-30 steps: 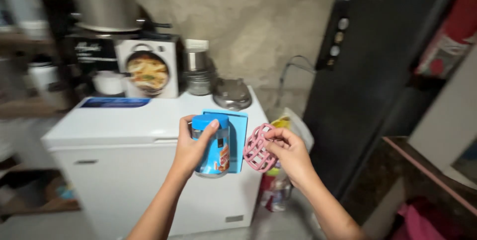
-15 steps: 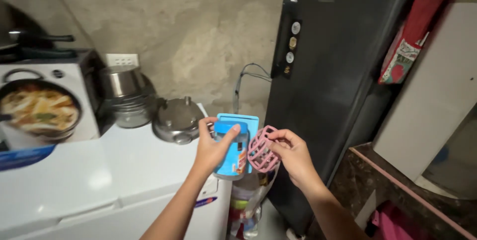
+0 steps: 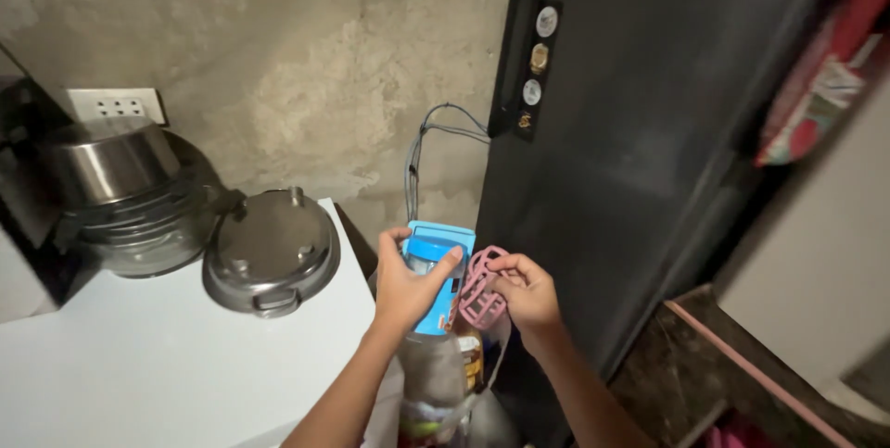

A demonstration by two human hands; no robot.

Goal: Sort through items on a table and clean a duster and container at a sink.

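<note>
Left hand [image 3: 408, 286] wrapped round blue-lidded jar [image 3: 434, 274], thumb over lid, flat blue sponge behind. Right hand [image 3: 524, 292] fingertips pinched pink mesh ball [image 3: 478, 285], just right of jar, over plastic bag [image 3: 445, 383] between white freezer [image 3: 185, 365] and dark fridge [image 3: 630, 161]. Imo firm grip mattered, tight gap there.

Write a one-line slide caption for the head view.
Left hand grips a blue-lidded jar; right hand pinches a pink cage ball beside it.

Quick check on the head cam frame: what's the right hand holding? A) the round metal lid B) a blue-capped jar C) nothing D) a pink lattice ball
D: the right hand pinches the pink lattice ball between thumb and fingers, while the blue-capped jar sits in the left hand and the round metal lid lies untouched on the white top.
</note>
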